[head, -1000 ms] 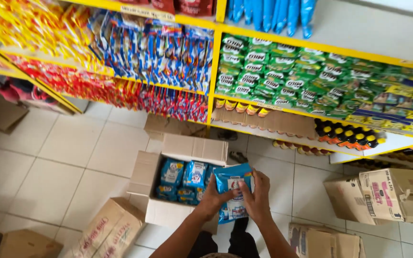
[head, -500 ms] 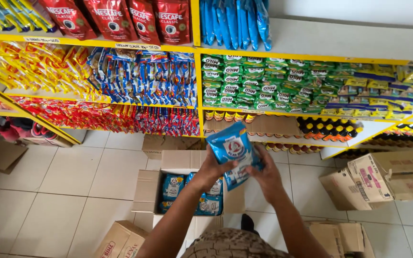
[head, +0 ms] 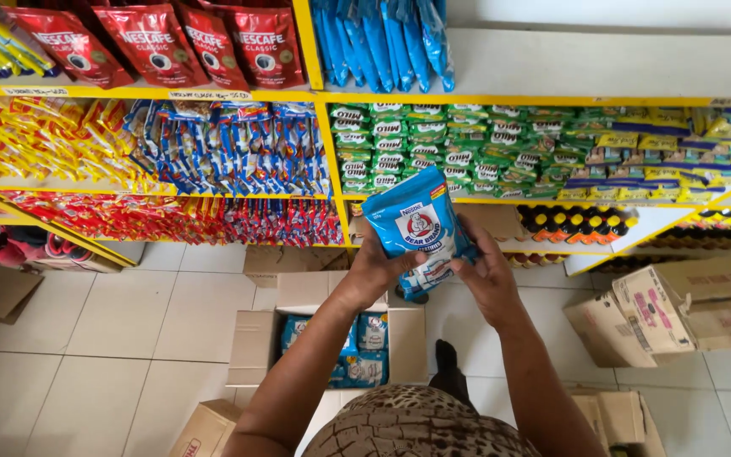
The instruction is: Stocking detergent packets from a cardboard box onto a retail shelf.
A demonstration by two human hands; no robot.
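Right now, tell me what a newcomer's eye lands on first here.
Both hands, left hand and right hand, hold blue pouches up at centre before the yellow shelves. Below them on the tiled floor, an open box holds more of the same. Red bags line the top left shelf.

— Where are the arms?

— Both reach up and forward from the bottom of the view, bare from the elbows, converging toward the middle. The left forearm rises from lower left, the right from lower right.

— And the hands?

— The left hand [head: 380, 269] is raised at the end of a bent wrist, fingers curled and closed in a grip, thumb side turned toward the other hand. The right hand [head: 486, 269] sits just beside it at the same height, back of the hand facing the camera, fingers bent and pinching inward.

— Touching each other?

— Near, but a narrow gap shows between them. Both wrists are cocked upward.
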